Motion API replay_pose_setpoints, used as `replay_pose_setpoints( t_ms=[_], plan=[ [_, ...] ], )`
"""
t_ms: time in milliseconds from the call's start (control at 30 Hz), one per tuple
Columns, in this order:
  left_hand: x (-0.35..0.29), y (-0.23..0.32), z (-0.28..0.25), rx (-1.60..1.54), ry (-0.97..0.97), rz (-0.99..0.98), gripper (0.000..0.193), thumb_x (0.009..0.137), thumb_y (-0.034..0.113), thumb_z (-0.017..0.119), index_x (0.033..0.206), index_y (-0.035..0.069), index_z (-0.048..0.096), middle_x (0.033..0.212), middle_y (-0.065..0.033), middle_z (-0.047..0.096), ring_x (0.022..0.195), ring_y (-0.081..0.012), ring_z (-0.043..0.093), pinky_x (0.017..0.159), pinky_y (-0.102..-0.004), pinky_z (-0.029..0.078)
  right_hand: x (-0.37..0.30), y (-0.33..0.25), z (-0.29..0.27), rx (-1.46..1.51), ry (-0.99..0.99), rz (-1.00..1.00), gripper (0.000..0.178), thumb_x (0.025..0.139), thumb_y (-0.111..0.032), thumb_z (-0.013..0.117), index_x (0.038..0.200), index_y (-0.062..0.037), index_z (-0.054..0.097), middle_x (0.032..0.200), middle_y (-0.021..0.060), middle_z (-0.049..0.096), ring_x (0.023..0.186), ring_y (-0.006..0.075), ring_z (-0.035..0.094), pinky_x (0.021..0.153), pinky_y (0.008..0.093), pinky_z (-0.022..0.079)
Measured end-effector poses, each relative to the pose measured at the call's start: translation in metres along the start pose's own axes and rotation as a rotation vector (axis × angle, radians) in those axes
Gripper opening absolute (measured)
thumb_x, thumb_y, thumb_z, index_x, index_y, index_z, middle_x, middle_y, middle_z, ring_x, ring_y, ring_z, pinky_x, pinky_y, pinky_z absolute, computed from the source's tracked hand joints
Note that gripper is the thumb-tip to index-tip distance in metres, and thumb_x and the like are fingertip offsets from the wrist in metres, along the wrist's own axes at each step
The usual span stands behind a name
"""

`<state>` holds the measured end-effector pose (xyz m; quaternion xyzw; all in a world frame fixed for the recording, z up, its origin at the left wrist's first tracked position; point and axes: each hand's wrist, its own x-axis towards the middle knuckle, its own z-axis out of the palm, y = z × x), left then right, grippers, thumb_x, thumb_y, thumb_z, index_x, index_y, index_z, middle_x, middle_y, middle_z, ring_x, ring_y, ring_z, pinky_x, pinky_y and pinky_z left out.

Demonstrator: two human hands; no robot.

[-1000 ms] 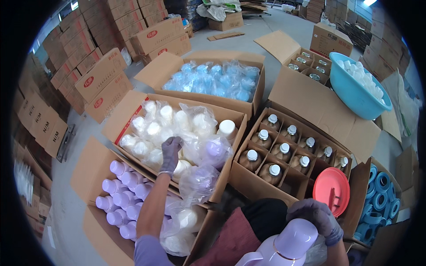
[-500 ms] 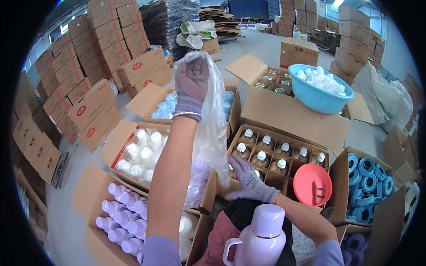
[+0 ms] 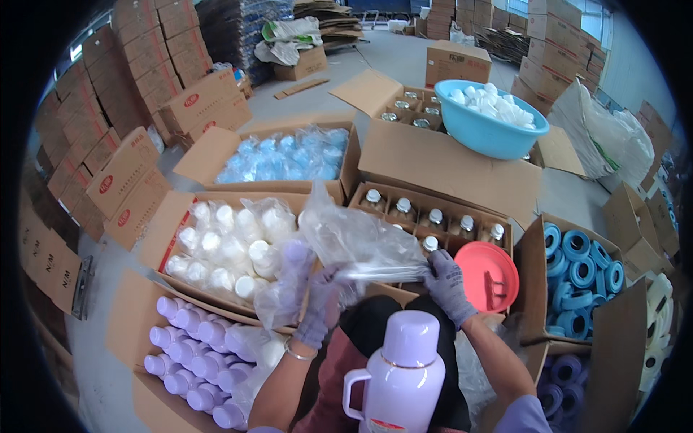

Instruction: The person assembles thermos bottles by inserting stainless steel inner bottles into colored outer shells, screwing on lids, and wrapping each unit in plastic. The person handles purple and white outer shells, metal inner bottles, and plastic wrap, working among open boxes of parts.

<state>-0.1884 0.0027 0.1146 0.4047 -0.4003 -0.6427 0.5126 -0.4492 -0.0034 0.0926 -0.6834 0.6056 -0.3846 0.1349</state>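
A clear plastic bag (image 3: pixel 361 242) is stretched between my two hands, its lower edge pulled into a taut fold. My left hand (image 3: pixel 319 307), in a grey-purple glove, is closed on one end beside the carton of wrapped white-capped pieces. My right hand (image 3: pixel 447 287), gloved alike, grips the other end by the bottle carton's near edge. A lilac vacuum flask (image 3: pixel 404 382) with a side handle stands upright in front of my lap. Behind the bag, glass liners (image 3: pixel 435 222) with pale tops sit in a divided carton, partly hidden. Right of my right hand lies a red plastic lid (image 3: pixel 487 278).
Lilac cups (image 3: pixel 209 361) fill a carton at lower left; wrapped white pieces (image 3: pixel 216 242) fill another. Farther back are wrapped blue pieces (image 3: pixel 289 155) and a blue basin (image 3: pixel 491 133) of white caps. Blue rings (image 3: pixel 581 270) fill a right-hand carton. Stacked cartons (image 3: pixel 123 180) stand at left.
My left hand has come down from high up, bringing the bag from hanging upright to stretched sideways. My right hand has moved from the bottle carton onto the bag. The view has shifted.
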Motion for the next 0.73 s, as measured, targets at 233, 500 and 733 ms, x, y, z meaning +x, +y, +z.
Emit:
replay_pose_setpoints(
  t_ms=[233,500,733],
  plan=[
    [-0.029,0.001,0.01,-0.031,-0.298,-0.146,0.018,0.094,0.007,0.062,0.107,-0.004,0.067,0.093,-0.0016,0.069,0.089,-0.0088,0.065,0.079,-0.0244,0.053,-0.045,0.031,-0.024,1.061,0.05,0.554,0.012,0.089,-0.005,0.059,0.1,-0.0031,0.063,0.095,0.0103,0.068,0.083,0.0244,0.065,0.073,0.0355,0.054],
    [0.0,-0.028,0.011,0.687,-0.075,0.971,0.017,0.089,0.008,0.059,0.104,0.008,0.067,0.116,-0.0089,0.068,0.102,-0.0262,0.067,0.092,-0.0352,0.054,-0.006,-0.036,-0.039,1.01,-0.103,0.265,0.033,0.092,-0.023,0.064,0.119,-0.0042,0.06,0.099,0.0136,0.071,0.087,0.0259,0.07,0.074,0.0371,0.058],
    [-0.032,-0.032,-0.029,-0.123,-0.472,-0.116,0.044,0.084,0.017,0.069,0.126,0.007,0.059,0.109,-0.0093,0.069,0.104,-0.0235,0.068,0.089,-0.0442,0.058,-0.053,0.018,-0.027,0.146,0.133,-0.076,0.051,0.084,-0.028,0.072,0.129,-0.0079,0.057,0.107,0.022,0.07,0.099,0.0382,0.068,0.088,0.0434,0.054]
  ],
)
